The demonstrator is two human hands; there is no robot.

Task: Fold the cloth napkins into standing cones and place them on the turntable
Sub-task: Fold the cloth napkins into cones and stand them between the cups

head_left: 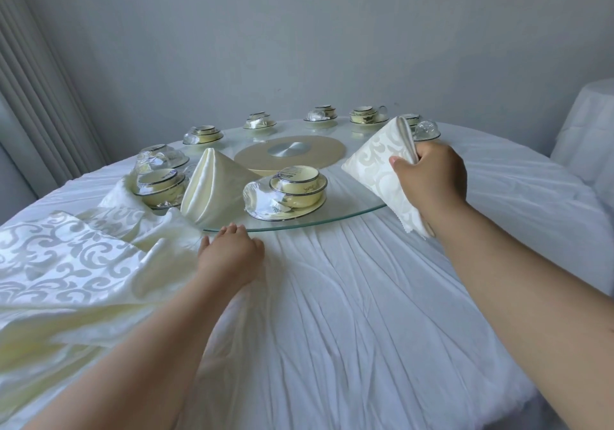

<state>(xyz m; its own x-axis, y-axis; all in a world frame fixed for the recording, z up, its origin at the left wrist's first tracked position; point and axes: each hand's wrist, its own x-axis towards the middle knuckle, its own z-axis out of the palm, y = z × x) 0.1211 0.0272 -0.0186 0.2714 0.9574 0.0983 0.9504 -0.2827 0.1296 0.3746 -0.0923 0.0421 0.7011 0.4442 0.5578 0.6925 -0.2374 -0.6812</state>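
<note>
A round glass turntable (349,215) sits on the white-clothed table. One cream napkin cone (212,185) stands on its near left edge. My right hand (432,177) grips a folded white patterned napkin (372,164) by its edge, holding it over the turntable's right rim. My left hand (231,252) lies with straight fingers touching the turntable's near rim. Several unfolded napkins (63,263), patterned white and plain cream, lie in a pile at the left.
Several cream bowl-and-saucer sets with glass cups ring the turntable, one (292,193) close to the cone. A cream disc with a metal hub (289,154) marks the centre. A curtain hangs at the left; a second covered table (588,124) stands at the right.
</note>
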